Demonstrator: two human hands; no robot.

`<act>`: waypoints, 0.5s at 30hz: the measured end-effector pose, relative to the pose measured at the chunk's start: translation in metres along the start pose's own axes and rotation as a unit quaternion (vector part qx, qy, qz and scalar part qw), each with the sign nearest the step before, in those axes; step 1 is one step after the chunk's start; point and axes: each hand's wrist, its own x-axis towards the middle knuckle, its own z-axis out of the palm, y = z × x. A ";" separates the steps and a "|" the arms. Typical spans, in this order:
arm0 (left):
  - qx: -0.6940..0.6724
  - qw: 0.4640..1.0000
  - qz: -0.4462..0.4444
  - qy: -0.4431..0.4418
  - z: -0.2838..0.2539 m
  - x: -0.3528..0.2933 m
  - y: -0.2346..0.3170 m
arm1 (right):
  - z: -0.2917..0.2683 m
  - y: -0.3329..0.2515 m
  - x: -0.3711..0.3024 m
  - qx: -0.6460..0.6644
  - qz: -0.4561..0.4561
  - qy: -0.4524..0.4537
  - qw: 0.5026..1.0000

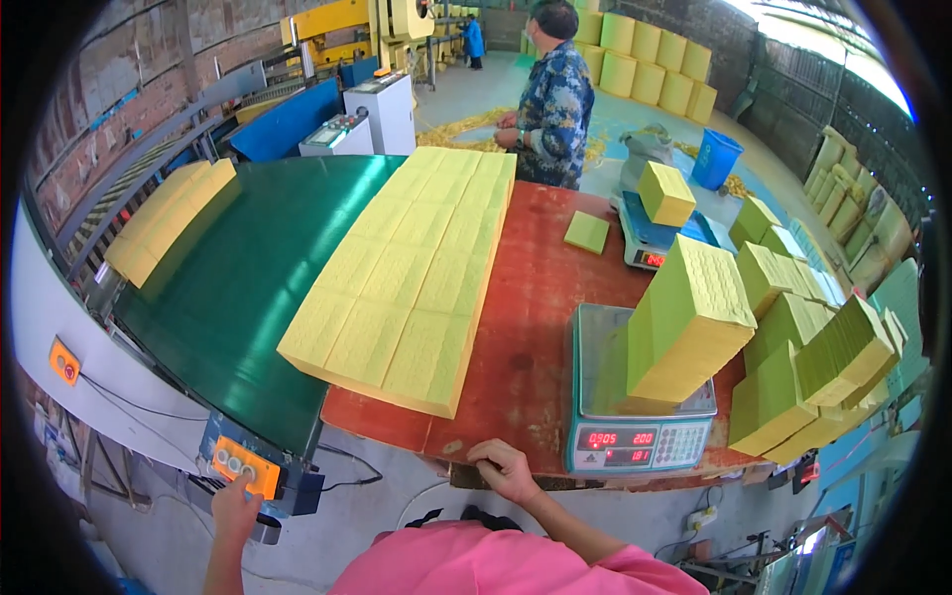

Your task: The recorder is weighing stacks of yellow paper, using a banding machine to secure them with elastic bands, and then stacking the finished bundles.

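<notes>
My left hand (236, 506) is at the orange button box (260, 476) on the conveyor's near corner, a fingertip touching one of its buttons. It grips nothing that I can see. At the red table's front edge, my right hand (504, 470) rests with its fingers loosely bent and nothing in them. Beyond it lies a large block of yellow paper stacks (407, 268), set in rows across the green conveyor belt (258, 258) and the red table (526, 268). Right of that hand, a digital scale (640, 441) bears a tall yellow paper stack (689, 322).
More yellow stacks (783, 397) crowd the table's right end. Behind, a second scale (645, 253) carries a smaller stack (666, 193), near a flat yellow pad (587, 231). A person in camouflage clothing (557, 109) stands beyond the table. Another paper row (169, 223) sits at the belt's left.
</notes>
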 end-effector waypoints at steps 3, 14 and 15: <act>0.018 0.998 -0.032 -0.050 -0.009 0.003 0.008 | 0.000 0.007 -0.001 -0.014 -0.002 -0.006 1.000; 0.195 0.977 0.085 -0.019 -0.035 0.041 0.106 | 0.004 0.010 -0.003 -0.025 0.005 0.053 0.998; 0.134 0.988 0.063 -0.036 -0.036 0.041 0.132 | 0.008 0.008 0.001 -0.015 0.008 0.047 0.999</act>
